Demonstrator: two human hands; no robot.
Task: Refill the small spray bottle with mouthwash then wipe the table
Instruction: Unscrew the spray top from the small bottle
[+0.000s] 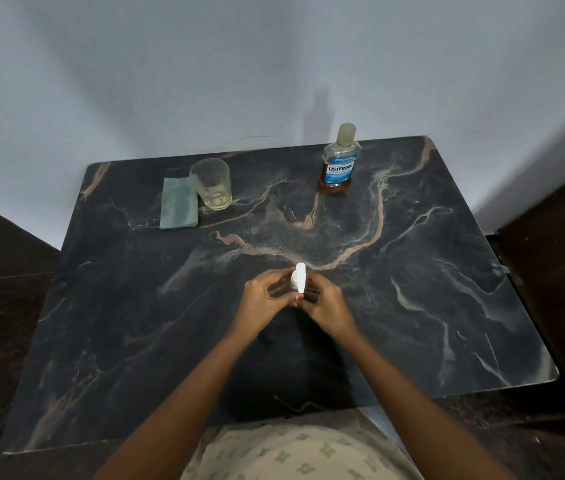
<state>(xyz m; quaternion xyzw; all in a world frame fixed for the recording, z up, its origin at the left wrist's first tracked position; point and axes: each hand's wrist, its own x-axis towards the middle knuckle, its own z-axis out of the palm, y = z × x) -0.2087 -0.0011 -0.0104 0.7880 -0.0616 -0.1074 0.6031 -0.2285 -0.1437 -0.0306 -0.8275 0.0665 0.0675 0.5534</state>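
A small spray bottle (299,278) with a white top stands upright near the middle of the dark marble table (412,271). My left hand (267,297) curls its fingers round the bottle from the left. My right hand (322,303) pinches it from the right, fingers at the white top. The bottle's lower body is hidden between my fingers. A mouthwash bottle (339,162) with a blue label, its cap on, stands at the back right. A folded grey-green cloth (178,206) lies at the back left.
A clear drinking glass (212,184) stands next to the cloth, overlapping its right edge. A pale wall rises behind the table. Dark wooden furniture (558,271) flanks the right side, and dark floor lies to the left.
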